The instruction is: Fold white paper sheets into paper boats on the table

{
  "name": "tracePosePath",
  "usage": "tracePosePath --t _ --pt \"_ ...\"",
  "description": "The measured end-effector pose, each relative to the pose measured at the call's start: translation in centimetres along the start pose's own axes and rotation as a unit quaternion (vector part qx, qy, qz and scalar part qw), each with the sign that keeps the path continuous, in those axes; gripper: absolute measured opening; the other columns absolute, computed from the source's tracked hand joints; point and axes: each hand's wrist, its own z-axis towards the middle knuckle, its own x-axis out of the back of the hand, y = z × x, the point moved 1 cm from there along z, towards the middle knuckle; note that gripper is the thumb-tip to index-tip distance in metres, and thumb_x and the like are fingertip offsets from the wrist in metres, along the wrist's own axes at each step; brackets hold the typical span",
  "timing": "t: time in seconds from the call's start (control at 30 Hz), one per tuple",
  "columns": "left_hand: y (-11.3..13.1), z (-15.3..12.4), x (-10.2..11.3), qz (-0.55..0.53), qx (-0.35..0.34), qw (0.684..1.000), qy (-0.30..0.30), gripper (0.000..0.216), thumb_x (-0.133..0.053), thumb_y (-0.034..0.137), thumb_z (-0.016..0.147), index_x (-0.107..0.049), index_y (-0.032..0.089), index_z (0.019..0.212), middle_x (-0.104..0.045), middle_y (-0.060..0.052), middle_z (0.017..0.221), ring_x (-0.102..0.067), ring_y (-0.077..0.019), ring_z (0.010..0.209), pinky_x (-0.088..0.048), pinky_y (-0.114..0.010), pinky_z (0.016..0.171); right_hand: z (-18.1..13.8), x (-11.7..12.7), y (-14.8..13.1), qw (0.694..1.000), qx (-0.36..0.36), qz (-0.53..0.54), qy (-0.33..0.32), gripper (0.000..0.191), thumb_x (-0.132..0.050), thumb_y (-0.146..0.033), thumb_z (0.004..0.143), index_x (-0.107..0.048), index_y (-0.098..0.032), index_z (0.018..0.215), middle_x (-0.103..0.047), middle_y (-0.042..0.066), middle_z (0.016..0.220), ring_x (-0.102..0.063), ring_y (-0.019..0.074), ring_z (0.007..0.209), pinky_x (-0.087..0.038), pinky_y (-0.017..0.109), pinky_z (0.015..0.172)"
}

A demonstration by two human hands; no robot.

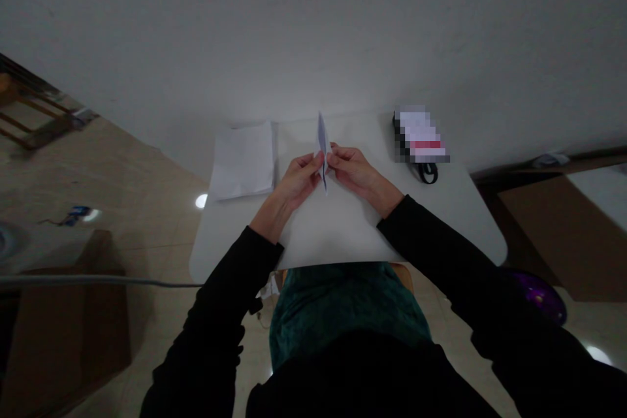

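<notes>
A folded piece of white paper (322,134) is held upright above the middle of the white table (337,228), its edge towards me. My left hand (300,177) pinches it from the left, thumb on the near part. From the right, my right hand (353,168) pinches the same paper, and the thumbs of both hands almost meet at a gap between its layers. Left of my hands lies a stack of white paper sheets (243,160), slightly uneven at the edges.
A blurred-out white and red item with a black edge (420,134) lies at the table's right back, a black loop (428,173) beside it. A wall (313,32) rises behind the table. Cardboard boxes (563,228) stand right and left; a grey cable (98,280) crosses at left.
</notes>
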Motion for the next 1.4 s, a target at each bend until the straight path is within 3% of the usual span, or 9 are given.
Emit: tracePosePath --t 0.07,0.3,0.47,0.7,0.87,0.97,1.17,1.3,1.4 --pt "0.0 0.1 0.0 0.012 -0.019 1.000 -0.010 0.024 -0.087 0.035 0.079 -0.076 0.015 0.071 -0.068 0.001 0.067 -0.060 -0.0064 0.064 -0.050 -0.018 0.068 0.1 0.0 0.1 1.000 0.011 0.005 0.008 0.034 -0.095 -0.048 0.062 -0.074 -0.021 0.062 -0.063 0.001 0.098 -0.058 0.0108 0.087 -0.052 0.025 0.078" --pt "-0.7 0.7 -0.4 -0.019 0.000 0.999 0.031 0.024 -0.081 0.032 0.086 -0.074 0.016 0.069 -0.069 0.001 0.069 -0.061 -0.0060 0.064 -0.052 -0.017 0.070 0.3 0.0 1.2 0.998 -0.023 0.040 0.032 0.042 -0.096 -0.053 0.055 -0.073 -0.021 0.068 -0.063 -0.001 0.083 -0.052 0.0111 0.068 -0.049 0.029 0.062" --pt "-0.9 0.8 -0.4 -0.037 0.015 0.998 0.044 0.027 -0.082 0.032 0.086 -0.073 0.015 0.066 -0.066 0.001 0.065 -0.059 -0.0056 0.061 -0.051 -0.016 0.068 0.4 0.3 1.4 0.998 -0.023 0.058 0.031 0.038 -0.097 -0.048 0.057 -0.072 -0.021 0.068 -0.060 -0.002 0.081 -0.053 0.0107 0.071 -0.052 0.028 0.069" --pt "-1.3 1.0 -0.2 -0.048 0.026 0.998 0.038 0.030 -0.081 0.034 0.086 -0.072 0.015 0.065 -0.066 0.001 0.063 -0.057 -0.0058 0.058 -0.048 -0.019 0.064 0.3 0.1 1.2 0.997 0.004 0.080 0.009 0.034 -0.098 -0.045 0.058 -0.076 -0.023 0.072 -0.059 -0.003 0.099 -0.057 0.0082 0.081 -0.054 0.025 0.078" --pt "-0.5 0.6 -0.4 -0.015 0.013 0.999 0.037 0.028 -0.078 0.036 0.089 -0.073 0.015 0.071 -0.065 0.001 0.065 -0.058 -0.0065 0.060 -0.049 -0.020 0.069 0.4 0.3 1.3 0.997 -0.029 0.064 0.007 0.039 -0.096 -0.051 0.059 -0.074 -0.022 0.074 -0.060 -0.004 0.078 -0.051 0.0095 0.067 -0.048 0.027 0.066" --pt "0.1 0.5 -0.4 -0.006 0.008 1.000 0.029 0.026 -0.078 0.037 0.089 -0.074 0.015 0.076 -0.069 0.000 0.071 -0.061 -0.0071 0.063 -0.050 -0.020 0.070 0.5 0.4 1.1 0.998 -0.039 0.048 0.005 0.040 -0.093 -0.056 0.062 -0.073 -0.023 0.075 -0.063 -0.003 0.073 -0.051 0.0114 0.067 -0.047 0.028 0.067" --pt "0.6 0.9 0.2 0.011 0.031 0.999 0.039 0.028 -0.077 0.045 0.087 -0.073 0.017 0.090 -0.072 -0.001 0.081 -0.066 -0.0098 0.070 -0.053 -0.022 0.068 0.8 0.4 0.7 0.997 -0.049 0.015 0.064 0.046 -0.094 -0.059 0.058 -0.070 -0.022 0.074 -0.066 -0.002 0.074 -0.056 0.0121 0.069 -0.049 0.027 0.068" --pt "0.8 1.0 0.9 0.069 0.021 0.996 0.046 0.028 -0.075 0.045 0.087 -0.069 0.018 0.093 -0.069 -0.002 0.083 -0.065 -0.0099 0.070 -0.052 -0.020 0.063 0.8 0.3 0.5 0.995 -0.054 -0.008 0.086 0.051 -0.091 -0.063 0.059 -0.070 -0.020 0.077 -0.070 0.001 0.079 -0.063 0.0137 0.072 -0.052 0.027 0.066" --pt "0.9 0.9 1.3 0.122 0.037 0.991 0.032 0.030 -0.070 0.047 0.090 -0.068 0.018 0.095 -0.069 -0.005 0.085 -0.065 -0.0112 0.069 -0.048 -0.019 0.056 0.9 0.7 0.5 0.991 -0.049 -0.057 0.109 0.056 -0.086 -0.070 0.061 -0.068 -0.019 0.074 -0.068 0.002 0.072 -0.062 0.0130 0.065 -0.051 0.026 0.059"
